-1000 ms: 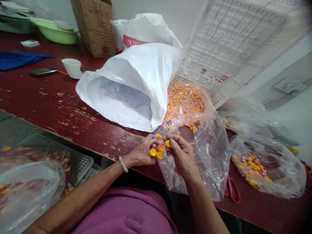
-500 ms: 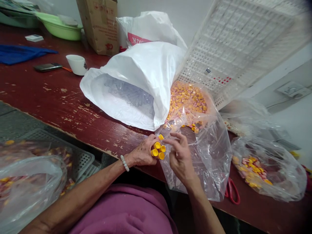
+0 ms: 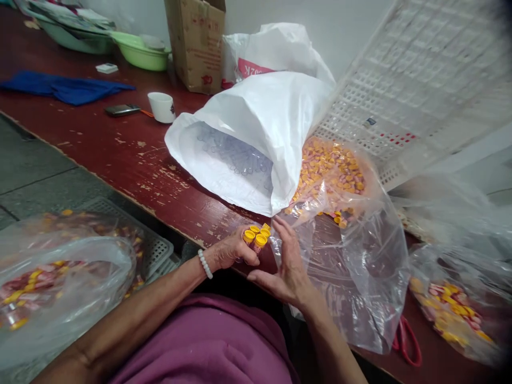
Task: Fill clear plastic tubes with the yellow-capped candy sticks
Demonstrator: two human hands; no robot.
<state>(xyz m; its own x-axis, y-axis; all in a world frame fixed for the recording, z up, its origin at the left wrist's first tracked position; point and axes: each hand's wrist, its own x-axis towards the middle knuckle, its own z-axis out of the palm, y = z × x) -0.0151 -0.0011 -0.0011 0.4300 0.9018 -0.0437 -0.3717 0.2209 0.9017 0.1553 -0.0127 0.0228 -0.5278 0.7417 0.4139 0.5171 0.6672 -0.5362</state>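
Observation:
My left hand [image 3: 233, 248], with a beaded bracelet at its wrist, is closed around several small tubes with yellow caps [image 3: 258, 237]. Just to their right is my right hand [image 3: 286, 266], open, its thumb and fingers spread apart and nothing held between them. Behind the hands lies a white sack [image 3: 256, 106] with its mouth towards me and clear tubes [image 3: 236, 152] inside. A clear plastic bag [image 3: 360, 240] of yellow caps [image 3: 332, 168] lies to the right of the sack.
At the lower left a plastic bag [image 3: 68, 298] of yellow-capped pieces stands by a grey crate [image 3: 158, 256]. Red scissors [image 3: 408, 341] and another bag [image 3: 456, 304] lie right. A white crate [image 3: 412, 80] leans behind; a cup [image 3: 161, 108], phone [image 3: 122, 110] and carton [image 3: 200, 48] are further back.
The view has shifted left. My right hand has gone from bent fingers near the caps to a wide spread. The tubes in my left hand now stand more upright.

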